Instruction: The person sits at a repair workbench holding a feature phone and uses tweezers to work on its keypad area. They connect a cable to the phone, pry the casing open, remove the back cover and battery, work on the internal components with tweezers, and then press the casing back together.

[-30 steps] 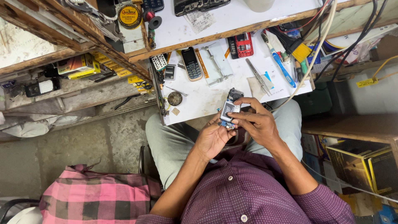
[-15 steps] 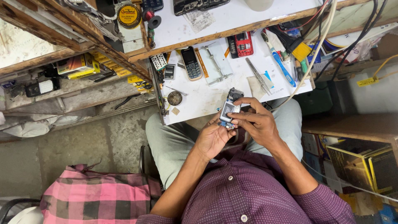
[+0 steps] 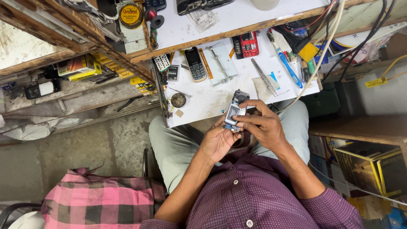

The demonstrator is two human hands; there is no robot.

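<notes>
Item: opened phone [image 3: 234, 113], being held over the lap at the near edge of the white worktop [image 3: 212, 99]. Left hand [image 3: 218, 142] is cupping its lower end from beneath; right hand [image 3: 265, 127] is pinching its side, fingers [image 3: 246, 121] closing tightly on it. Long axis is running from the lap up towards the bench, top end tilting slightly right. Lower end is lying hidden behind fingers; inner parts are too small to make out. Nearby: keypad phone [image 3: 195, 63], tweezers [image 3: 263, 77], blue toothbrush [image 3: 285, 59].
</notes>
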